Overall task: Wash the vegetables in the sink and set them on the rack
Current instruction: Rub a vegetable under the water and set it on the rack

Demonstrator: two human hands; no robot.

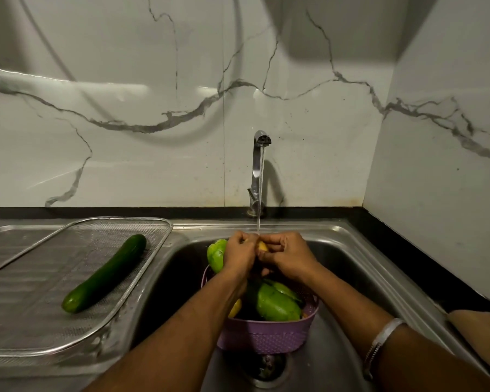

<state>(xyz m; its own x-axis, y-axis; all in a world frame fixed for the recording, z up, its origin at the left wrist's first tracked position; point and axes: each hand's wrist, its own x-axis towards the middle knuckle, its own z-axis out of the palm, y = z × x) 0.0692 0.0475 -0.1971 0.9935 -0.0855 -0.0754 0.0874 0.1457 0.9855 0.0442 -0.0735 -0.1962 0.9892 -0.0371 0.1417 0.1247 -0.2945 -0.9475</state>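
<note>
Head view shows both hands meeting under the tap's stream (259,193) at the back edge of the sink (351,250). The left hand (239,254) and the right hand (287,257) each curl their fingers round a small yellow vegetable (262,246), pinched between them with water falling onto it; most of it is hidden by the fingers. Below the hands a purple basket (263,333) stands in the sink bowl just behind the drain (266,366), holding green vegetables (276,302), one more green one (216,254) at its far left rim, and a yellow piece (235,306) partly hidden by the left forearm. On the drainboard to the left lies a mesh rack (40,278), and a cucumber (104,274) rests on it, slanting from its near left toward its far right corner. A silver bangle (379,339) circles the right wrist.
</note>
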